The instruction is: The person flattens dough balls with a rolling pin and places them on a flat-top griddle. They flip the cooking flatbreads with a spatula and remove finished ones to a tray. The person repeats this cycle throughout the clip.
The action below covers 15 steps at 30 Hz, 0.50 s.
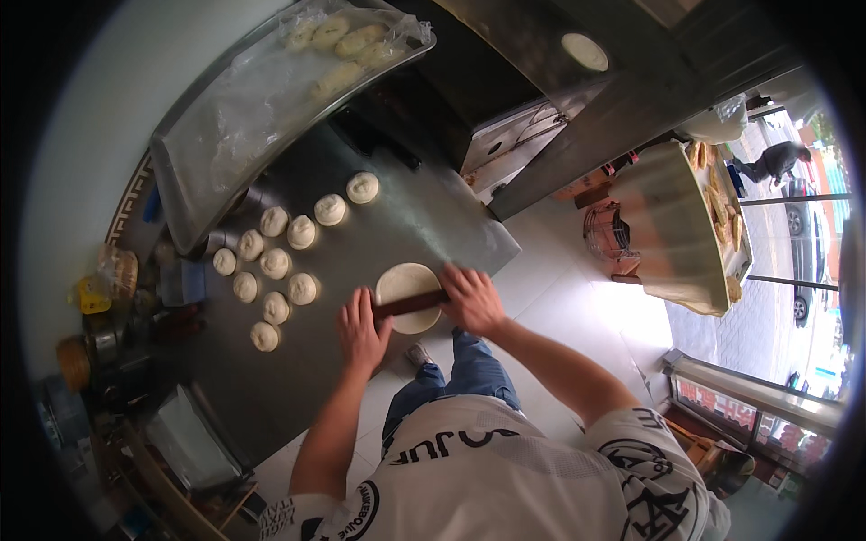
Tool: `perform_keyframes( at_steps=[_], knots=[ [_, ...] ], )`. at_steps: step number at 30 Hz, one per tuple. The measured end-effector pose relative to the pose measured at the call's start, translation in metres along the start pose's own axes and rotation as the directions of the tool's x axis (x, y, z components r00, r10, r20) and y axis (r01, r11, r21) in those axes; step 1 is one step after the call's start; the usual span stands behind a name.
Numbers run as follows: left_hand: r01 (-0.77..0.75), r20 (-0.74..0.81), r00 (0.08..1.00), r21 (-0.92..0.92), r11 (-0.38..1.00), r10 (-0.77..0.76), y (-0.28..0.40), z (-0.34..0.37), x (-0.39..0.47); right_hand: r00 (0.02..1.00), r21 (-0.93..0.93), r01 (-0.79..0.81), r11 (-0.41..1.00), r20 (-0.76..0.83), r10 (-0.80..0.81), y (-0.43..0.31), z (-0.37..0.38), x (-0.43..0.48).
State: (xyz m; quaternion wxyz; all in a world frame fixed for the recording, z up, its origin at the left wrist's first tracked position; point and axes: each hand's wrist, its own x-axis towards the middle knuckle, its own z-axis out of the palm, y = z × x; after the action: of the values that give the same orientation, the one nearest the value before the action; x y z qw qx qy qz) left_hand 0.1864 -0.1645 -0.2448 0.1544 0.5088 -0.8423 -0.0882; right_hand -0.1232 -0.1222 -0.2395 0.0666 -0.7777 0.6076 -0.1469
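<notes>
A flat round of dough (408, 278) lies at the near edge of the steel worktop (379, 230). Across it runs a dark wooden rolling pin (411, 304). My left hand (362, 331) is on the pin's left end, and my right hand (471, 299) covers the right end, its fingers bent over it. Each hand hides the pin's tip on its side. To the left of the round, several coiled dough balls (275, 263) sit spaced apart on the steel.
A large metal tray (203, 169) with plastic-covered dough pieces (338, 40) stands at the back left. Behind the balls lies a dark-handled tool (402, 155). Another pale disc (585, 52) rests on a steel surface at upper right. Breads (718, 203) fill a tray towards the street.
</notes>
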Motion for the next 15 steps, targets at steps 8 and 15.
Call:
perform_keyframes(
  at_steps=[8,15],
  knots=[
    [0.229,-0.015,0.972,-0.118,0.966,-0.233,-0.018,0.004,0.088,0.994,0.082,-0.099,0.992,-0.034,0.102,0.024,-0.012,0.097],
    [0.054,0.047,0.998,-0.088,0.995,-0.050,0.017,-0.001,-0.052,0.993,-0.002,0.114,0.993,0.043,-0.114,0.018,0.007,-0.052]
  ],
)
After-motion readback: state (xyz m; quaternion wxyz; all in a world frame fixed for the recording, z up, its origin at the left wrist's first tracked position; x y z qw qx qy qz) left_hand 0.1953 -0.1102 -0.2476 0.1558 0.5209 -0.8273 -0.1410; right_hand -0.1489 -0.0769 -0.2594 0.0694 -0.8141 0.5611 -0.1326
